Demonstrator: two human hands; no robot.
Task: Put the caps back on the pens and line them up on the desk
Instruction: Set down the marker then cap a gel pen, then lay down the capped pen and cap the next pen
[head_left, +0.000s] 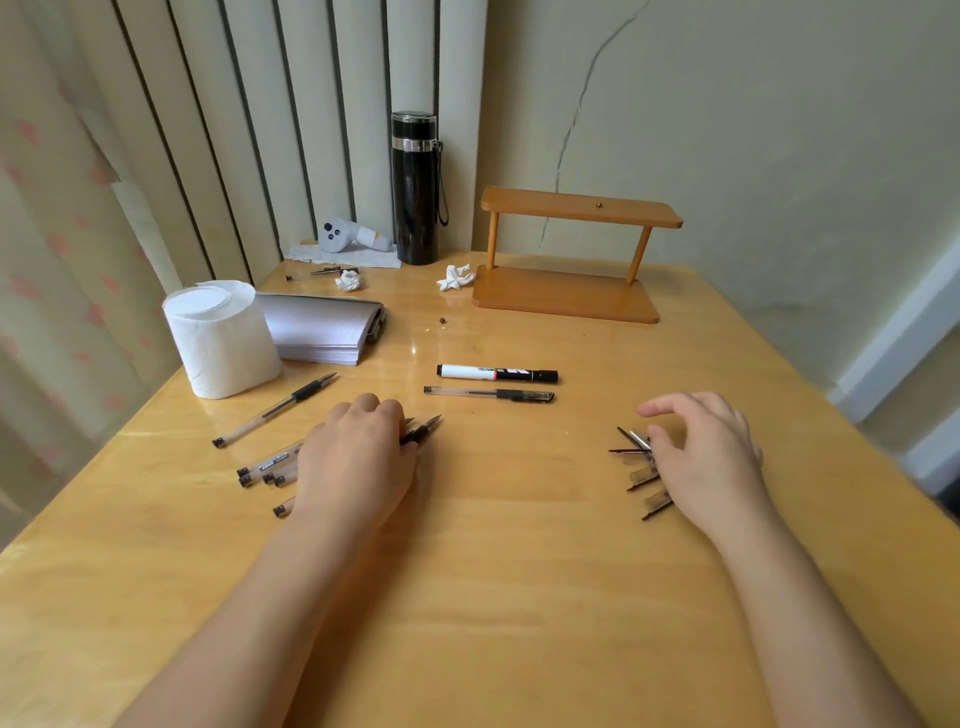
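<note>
My left hand (358, 457) lies palm down over a bunch of uncapped clear gel pens (270, 465), fingers curled on them; their tips stick out at the right. One more uncapped pen (275, 410) lies alone to the left. My right hand (701, 447) hovers over a pile of loose clear pen caps (641, 473), fingers spread and slightly bent, holding nothing that I can see. Between and beyond the hands, a capped white marker (496, 373) and a capped gel pen (488, 394) lie side by side on the wooden desk (519, 597).
A toilet paper roll (221, 338) and a stack of paper (322, 327) stand at the left. A black flask (414, 187), a small wooden shelf (571, 260), crumpled tissues (454, 278) and another pen (317, 273) are at the back by the wall.
</note>
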